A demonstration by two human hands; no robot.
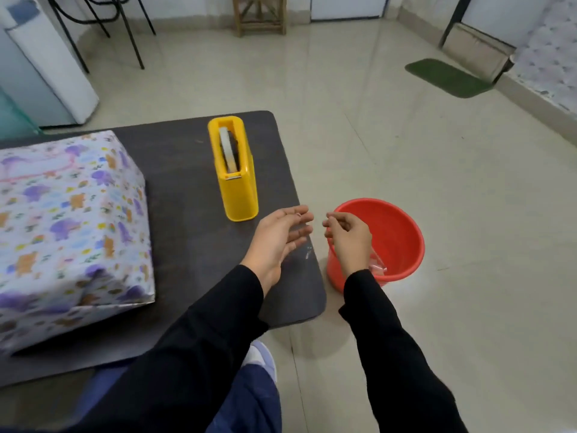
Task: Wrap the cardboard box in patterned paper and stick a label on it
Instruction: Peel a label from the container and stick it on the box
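The box [71,220], wrapped in white paper printed with purple and orange animals, sits at the left on the dark table [187,245]. A pink-bordered label [37,167] lies on its top face. My left hand [281,239] hovers over the table's right edge, palm turned inward, fingers relaxed and straight. My right hand [348,242] hangs over the red bucket [402,239], its fingers loosely curled, and I see nothing between them. The two hands are a small gap apart.
A yellow tape dispenser [235,179] stands upright on the table just behind my left hand. The red bucket stands on the tiled floor beside the table's right edge, with a clear plastic scrap [378,267] inside. My knee and shoe [260,360] are below the table's front edge.
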